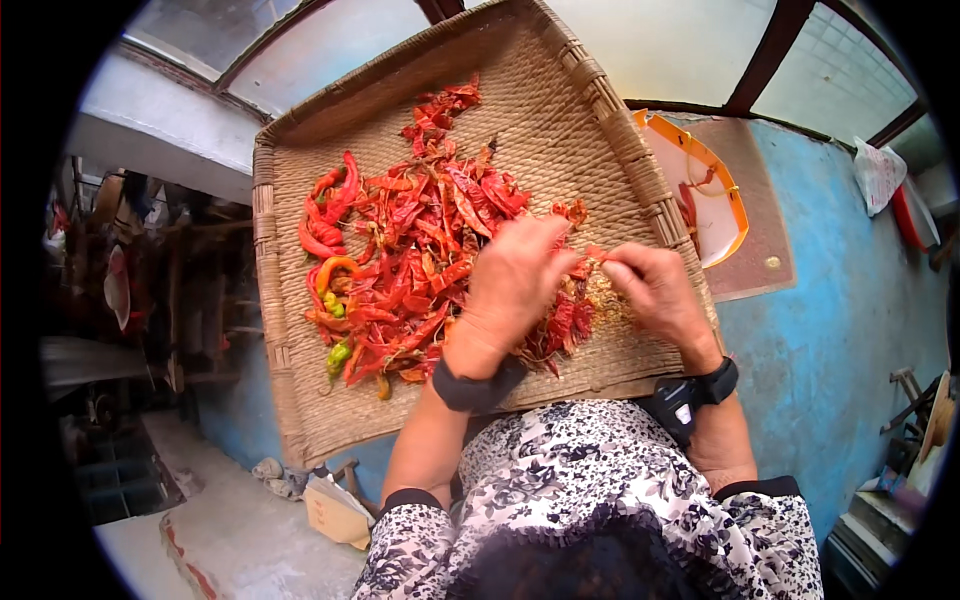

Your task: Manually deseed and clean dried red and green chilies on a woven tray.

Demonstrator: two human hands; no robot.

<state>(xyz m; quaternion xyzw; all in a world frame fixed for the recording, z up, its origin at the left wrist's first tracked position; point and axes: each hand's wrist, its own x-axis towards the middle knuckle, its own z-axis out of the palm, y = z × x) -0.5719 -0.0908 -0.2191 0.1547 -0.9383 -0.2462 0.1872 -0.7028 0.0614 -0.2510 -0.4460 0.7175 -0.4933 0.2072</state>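
Note:
A pile of dried red chili peppers (pixel 415 260) lies in a large woven tray (pixel 530 110) in front of me. Over the pile's right side, my left hand (pixel 515 280) is closed with its fingertips pinching one end of a red chili pepper (pixel 590 254). The thumb and fingers of my right hand (pixel 655 290) pinch the other end. Below my right hand, pale seeds (pixel 610 298) and bits are scattered on the weave. Fresher peppers lie at the pile's left edge: curled red ones (pixel 330 205), an orange one (pixel 335 270) and a green one (pixel 339 357).
An orange-rimmed basket (pixel 738 235) with a few red pieces stands on a brown mat beyond the tray's right edge. Farther right are a plastic bag (pixel 877 172) and a red basin (pixel 910 215). Cluttered shelves (pixel 170 270) stand at left; a cardboard box (pixel 337 510) sits on the floor.

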